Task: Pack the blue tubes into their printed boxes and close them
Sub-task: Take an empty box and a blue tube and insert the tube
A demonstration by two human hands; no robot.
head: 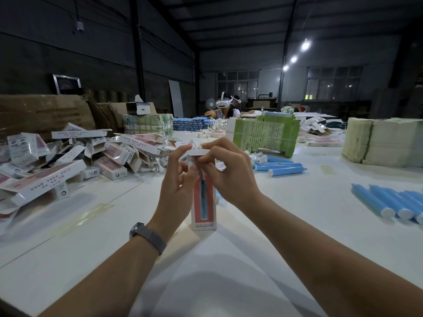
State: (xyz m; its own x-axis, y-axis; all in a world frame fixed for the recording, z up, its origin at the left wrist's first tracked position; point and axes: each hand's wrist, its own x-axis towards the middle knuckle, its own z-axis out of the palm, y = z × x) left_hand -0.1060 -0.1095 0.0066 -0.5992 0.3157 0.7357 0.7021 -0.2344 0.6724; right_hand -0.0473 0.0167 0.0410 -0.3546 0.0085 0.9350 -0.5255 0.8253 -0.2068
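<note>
Tabletop: white, carries all stock. Heap of printed boxes, left of hands: probably packed. Loose blue tubes, right of hands: awaiting boxing. Printed box, upright between hands, base on tabletop to steady closing; print illegible. Left hand and right hand pinch its top flap

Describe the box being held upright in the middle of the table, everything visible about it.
The printed box is a slim, tall carton of what looks like thin white card, its front panel red-orange with a picture of a blue tube and a white strip of small print at the foot. It stands upright with its base on the white table. Its white top flap sits at the upper end, pinched by the left hand and the right hand. Whether the flap is fully tucked cannot be told.
</note>
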